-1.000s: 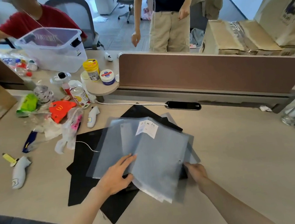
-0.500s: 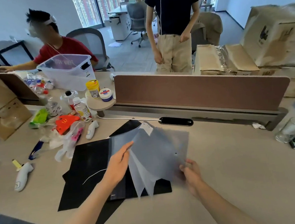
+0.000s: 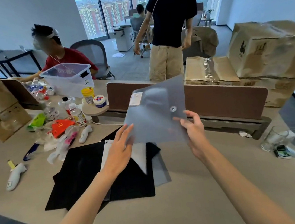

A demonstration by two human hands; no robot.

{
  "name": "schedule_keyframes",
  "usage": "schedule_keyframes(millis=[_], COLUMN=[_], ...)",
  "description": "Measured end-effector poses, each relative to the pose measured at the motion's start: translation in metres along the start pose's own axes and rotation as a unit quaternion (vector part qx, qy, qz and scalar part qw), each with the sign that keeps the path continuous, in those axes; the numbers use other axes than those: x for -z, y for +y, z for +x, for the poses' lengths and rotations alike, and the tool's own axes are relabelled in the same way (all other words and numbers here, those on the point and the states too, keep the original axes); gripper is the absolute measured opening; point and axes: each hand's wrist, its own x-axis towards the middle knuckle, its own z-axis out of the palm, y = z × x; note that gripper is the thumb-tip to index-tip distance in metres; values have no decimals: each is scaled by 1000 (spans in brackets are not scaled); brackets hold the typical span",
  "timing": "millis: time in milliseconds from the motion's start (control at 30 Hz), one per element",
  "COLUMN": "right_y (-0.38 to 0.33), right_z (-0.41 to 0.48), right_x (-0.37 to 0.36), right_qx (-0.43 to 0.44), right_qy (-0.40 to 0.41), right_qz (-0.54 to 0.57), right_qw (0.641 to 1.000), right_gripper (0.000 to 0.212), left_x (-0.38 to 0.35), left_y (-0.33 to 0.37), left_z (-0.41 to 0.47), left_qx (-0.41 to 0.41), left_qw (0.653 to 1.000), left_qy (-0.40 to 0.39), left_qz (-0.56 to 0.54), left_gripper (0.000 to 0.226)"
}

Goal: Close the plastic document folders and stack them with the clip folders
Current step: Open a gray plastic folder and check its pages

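Left hand, right hand raised, pinching.

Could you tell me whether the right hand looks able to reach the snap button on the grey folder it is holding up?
Probably yes: the right hand grips the grey folder just below the snap button, with nothing between.

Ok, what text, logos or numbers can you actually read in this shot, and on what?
"M" arches logo: on the orange-red packet at the left of the desk.
"3": on the base of the white handheld controller.
White label on the grey plastic document folder held in both hands: print too small to read.
Yellow jar, blue-and-white tub, cardboard box markings: blurred.
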Motion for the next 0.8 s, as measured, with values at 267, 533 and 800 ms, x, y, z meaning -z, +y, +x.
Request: schedule_keyframes(millis=[267, 533, 800], right_y=[5, 129, 159], right_z=[-3, -6, 5], right_x=[-27, -26, -9], right_qx=[5, -180, -234], right_qy=[-71, -104, -6], right_qz=[-60, -214, -199], right_qw=[996, 954, 952], right_gripper=[27, 21, 30], left_x=[-7, -43, -54], left_y=[-36, -122, -137], left_z=[-30, -95, -79], left_qx=[37, 82, -60], left_qw=[998, 968, 961], left_qy=[-19, -158, -158], left_qz=[-39, 174, 220], left_gripper=[52, 48, 43])
